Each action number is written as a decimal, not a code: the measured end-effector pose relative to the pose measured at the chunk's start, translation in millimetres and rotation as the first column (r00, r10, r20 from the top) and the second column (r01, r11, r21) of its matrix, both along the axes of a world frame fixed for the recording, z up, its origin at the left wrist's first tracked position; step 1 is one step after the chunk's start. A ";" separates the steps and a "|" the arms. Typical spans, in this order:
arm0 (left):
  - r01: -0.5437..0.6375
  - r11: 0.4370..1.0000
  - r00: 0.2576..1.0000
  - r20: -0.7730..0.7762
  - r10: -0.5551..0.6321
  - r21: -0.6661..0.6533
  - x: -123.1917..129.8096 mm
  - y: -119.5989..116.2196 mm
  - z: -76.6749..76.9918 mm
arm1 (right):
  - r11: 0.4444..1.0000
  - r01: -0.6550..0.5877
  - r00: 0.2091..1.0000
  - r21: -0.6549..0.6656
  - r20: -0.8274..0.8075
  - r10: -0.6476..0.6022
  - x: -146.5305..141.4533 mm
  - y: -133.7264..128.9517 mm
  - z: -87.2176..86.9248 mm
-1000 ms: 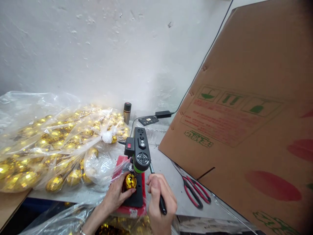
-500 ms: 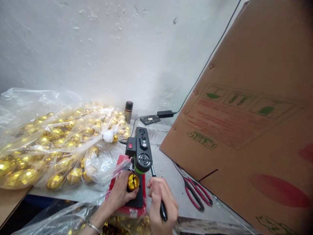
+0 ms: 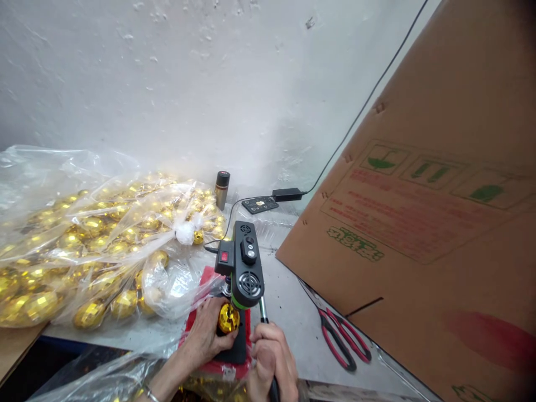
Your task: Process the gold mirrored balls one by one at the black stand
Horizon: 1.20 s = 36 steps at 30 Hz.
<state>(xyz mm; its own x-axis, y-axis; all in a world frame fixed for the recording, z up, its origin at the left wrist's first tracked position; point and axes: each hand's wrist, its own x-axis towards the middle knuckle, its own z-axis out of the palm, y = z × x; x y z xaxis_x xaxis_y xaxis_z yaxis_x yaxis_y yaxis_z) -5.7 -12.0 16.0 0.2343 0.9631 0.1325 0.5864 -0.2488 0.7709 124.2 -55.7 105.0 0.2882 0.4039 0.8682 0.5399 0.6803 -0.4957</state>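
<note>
My left hand (image 3: pixel 206 330) is closed round a shiny gold faceted ball (image 3: pixel 228 319), thumb and fingers on its sides. The ball sits under the head of a small black bench drill press (image 3: pixel 247 262), over its dark base plate (image 3: pixel 235 347). The drill's tip meets the top of the ball or is just above it; I cannot tell which. My right hand (image 3: pixel 274 360) is wrapped round the black grip of the press's feed lever (image 3: pixel 263 308), to the right of the ball. A red sheet (image 3: pixel 208 276) lies under the base.
Clear plastic bags (image 3: pixel 121 251) full of gold balls cover the left side. Red-handled scissors (image 3: pixel 344 339) lie at right beside a large cardboard box (image 3: pixel 410 223). A spray can (image 3: pixel 222 190), a phone (image 3: pixel 260 205) and a power adapter (image 3: pixel 287 194) are near the wall.
My right hand has drawn the lever down and towards me. My left hand keeps the gold ball beneath the drill. The view has shifted slightly.
</note>
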 end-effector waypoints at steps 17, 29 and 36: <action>0.010 0.998 1.000 0.027 -0.012 0.060 2.3 0.9 -13.1 | 0.987 0.067 0.993 -0.148 -0.089 -0.081 -11.3 -12.5 -6.2; 0.018 1.000 1.000 -0.001 -0.018 0.001 3.1 1.6 -4.9 | 0.997 0.072 0.990 -0.013 -0.118 -0.073 -8.6 -0.9 -21.9; 0.004 1.000 1.000 0.011 -0.004 0.013 3.7 1.4 -3.7 | 0.994 0.106 0.994 -0.007 -0.005 -0.106 -5.6 2.6 -45.0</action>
